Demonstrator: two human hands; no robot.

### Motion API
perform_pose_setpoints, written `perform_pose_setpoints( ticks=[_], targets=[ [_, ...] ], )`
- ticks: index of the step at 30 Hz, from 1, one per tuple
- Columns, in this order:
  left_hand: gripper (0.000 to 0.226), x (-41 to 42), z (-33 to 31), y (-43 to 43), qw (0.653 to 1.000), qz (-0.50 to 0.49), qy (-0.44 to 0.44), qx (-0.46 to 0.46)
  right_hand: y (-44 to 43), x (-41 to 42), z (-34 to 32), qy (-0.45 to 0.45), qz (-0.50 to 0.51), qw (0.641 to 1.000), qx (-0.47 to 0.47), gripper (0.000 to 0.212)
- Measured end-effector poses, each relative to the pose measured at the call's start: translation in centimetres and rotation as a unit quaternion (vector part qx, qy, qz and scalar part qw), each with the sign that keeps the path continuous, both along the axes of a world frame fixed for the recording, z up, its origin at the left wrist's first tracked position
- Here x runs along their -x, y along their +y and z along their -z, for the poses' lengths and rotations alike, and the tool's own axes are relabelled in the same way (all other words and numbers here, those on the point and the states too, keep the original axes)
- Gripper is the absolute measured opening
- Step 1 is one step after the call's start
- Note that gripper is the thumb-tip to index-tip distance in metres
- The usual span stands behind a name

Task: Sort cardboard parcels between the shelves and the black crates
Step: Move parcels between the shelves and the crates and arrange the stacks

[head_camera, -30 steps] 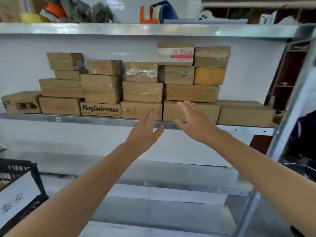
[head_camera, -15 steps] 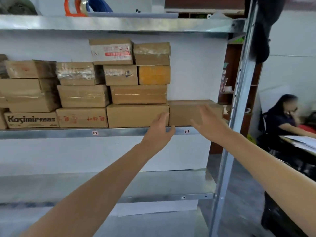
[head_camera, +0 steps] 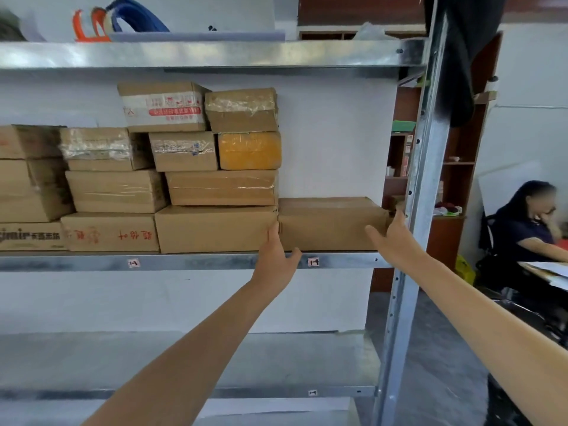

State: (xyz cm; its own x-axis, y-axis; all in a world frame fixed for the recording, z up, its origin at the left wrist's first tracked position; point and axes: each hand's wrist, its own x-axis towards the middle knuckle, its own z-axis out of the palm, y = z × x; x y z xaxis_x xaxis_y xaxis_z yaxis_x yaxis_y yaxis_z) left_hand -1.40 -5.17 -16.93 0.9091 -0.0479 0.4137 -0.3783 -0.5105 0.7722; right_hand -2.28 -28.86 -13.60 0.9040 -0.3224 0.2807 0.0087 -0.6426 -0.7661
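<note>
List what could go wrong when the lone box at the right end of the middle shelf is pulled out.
1. The left hand has its fingers at the tight seam with the neighbouring box. Dragging the lone box out may disturb that box and the stack on it.
2. The right hand sits close to the metal post, so the knuckles could scrape it.
3. Held only at its ends, the box may slip.
</note>
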Motion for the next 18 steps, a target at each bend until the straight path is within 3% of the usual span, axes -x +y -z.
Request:
perform_pose_setpoints(
  ticks=[3,10,14,18],
  targets=[
    [0.075,-0.5,0.1,-0.7,0.999,-0.007,0.01,0.038,-0.4,-1.7,0.5,0.012,0.004,0.999,-0.045,0.082],
    [0.064,-1.1,-0.3,-2.5,0.99,-0.05,0.045,0.124,-0.1,-3.4,0.8,-0.007,0.009,0.987,-0.161,0.09],
    [0.062,-1.1,-0.7,-2.6,0.981,-0.025,0.069,0.178,0.0,-1.6,1.2,-0.015,0.031,0.994,-0.102,0.084],
    [0.05,-0.4,-0.8,-2.4,0.969,0.024,0.06,0.24,0.5,1.0,1.9,-0.062,0.049,0.995,-0.059,0.056]
  ],
)
